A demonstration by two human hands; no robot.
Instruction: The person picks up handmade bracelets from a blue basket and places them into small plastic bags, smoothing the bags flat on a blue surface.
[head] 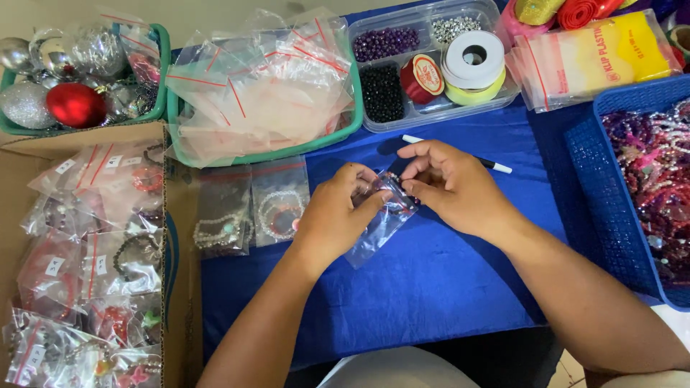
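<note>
Small clear zip bag (381, 223) is held over the middle of the blue tablecloth (431, 287), pinched at its upper end between both hands. Its long axis is seen to run on a slant, from the fingers down toward the near left, with the lower end hanging free over the cloth. The left hand (334, 215) is closed on the bag's left upper edge, thumb on top. The right hand (449, 187) is curled at the bag's mouth, its fingertips pressed on something dark and beaded, probably a bracelet, though it is mostly hidden. Both hands are equally near; the bag's mouth lies between them, its body trailing below the left hand.

A white pen (496, 164) is laid just behind the right hand. Two filled bags with bracelets (251, 212) are set to the left of the left hand. Toward the far edge a green basket of empty zip bags (262, 93) and a clear compartment box of beads (431, 65) are placed. A blue basket of bracelets (647, 179) is stood at the right edge, a cardboard box of packed bags (93, 266) at the left.
</note>
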